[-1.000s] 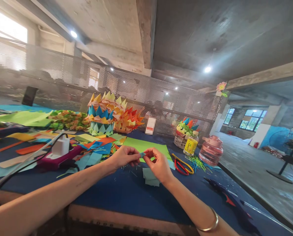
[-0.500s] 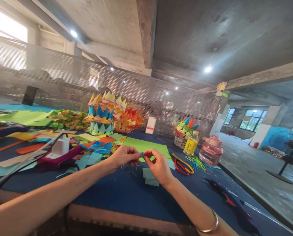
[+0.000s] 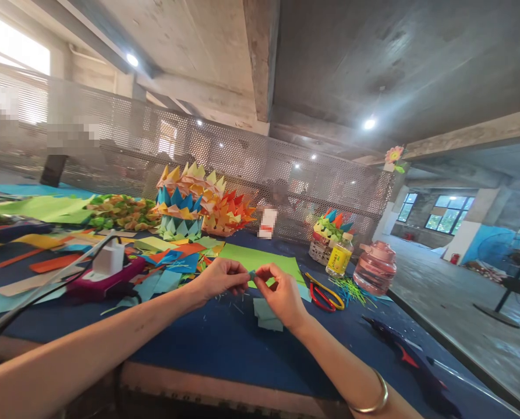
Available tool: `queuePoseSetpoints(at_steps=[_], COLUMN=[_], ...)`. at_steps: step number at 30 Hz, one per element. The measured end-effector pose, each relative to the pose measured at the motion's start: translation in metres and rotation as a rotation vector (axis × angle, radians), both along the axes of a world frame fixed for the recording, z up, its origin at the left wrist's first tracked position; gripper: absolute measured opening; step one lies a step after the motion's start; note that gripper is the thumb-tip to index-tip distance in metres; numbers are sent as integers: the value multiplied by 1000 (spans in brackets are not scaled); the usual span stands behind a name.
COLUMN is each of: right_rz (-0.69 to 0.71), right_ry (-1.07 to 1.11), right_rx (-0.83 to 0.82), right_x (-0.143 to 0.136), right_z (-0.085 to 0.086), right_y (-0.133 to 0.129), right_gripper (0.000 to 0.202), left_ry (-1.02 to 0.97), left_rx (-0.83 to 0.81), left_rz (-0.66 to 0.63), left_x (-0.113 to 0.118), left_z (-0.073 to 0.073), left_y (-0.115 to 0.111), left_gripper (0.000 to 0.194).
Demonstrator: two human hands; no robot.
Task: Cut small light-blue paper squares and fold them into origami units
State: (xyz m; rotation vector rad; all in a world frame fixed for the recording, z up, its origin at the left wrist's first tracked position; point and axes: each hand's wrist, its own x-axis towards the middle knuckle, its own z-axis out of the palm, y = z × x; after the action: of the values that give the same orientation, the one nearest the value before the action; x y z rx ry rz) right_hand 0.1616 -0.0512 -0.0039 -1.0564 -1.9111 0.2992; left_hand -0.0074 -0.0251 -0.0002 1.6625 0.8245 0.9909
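Note:
A small piece of blue-green paper (image 3: 251, 274) is pinched between my two hands above the table. My left hand (image 3: 227, 276) grips its left side with thumb and forefinger. On the other side, the fingertips of my right hand (image 3: 281, 291) hold it closed as well. Just below my right hand lie several light teal paper pieces (image 3: 267, 315). Behind both hands a green paper sheet (image 3: 264, 259) rests flat. Red and yellow-handled scissors (image 3: 325, 294) lie to the right of my right hand.
A glue gun (image 3: 406, 349) lies at the right. A yellow-labelled bottle (image 3: 339, 256) and a pink jug (image 3: 374, 267) stand near the table's right edge. Folded-paper crowns (image 3: 179, 209) stand at the back. Leftward are a magenta power strip (image 3: 105, 279) with a cable and scattered paper strips (image 3: 54, 262).

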Motion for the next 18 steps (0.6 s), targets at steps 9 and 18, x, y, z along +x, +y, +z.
queuePoseSetpoints(at_steps=[9,18], right_rz=[0,17], right_ry=[128,184], right_rx=[-92,-168], right_x=[-2,-4], right_z=[1,4], right_y=[2,0], right_gripper=[11,13], left_ry=[5,-115], left_rx=[-10,-180], left_rz=[-69,-100], left_x=[1,-1], left_z=[2,4], left_y=[-2,-6], left_gripper=[28,17])
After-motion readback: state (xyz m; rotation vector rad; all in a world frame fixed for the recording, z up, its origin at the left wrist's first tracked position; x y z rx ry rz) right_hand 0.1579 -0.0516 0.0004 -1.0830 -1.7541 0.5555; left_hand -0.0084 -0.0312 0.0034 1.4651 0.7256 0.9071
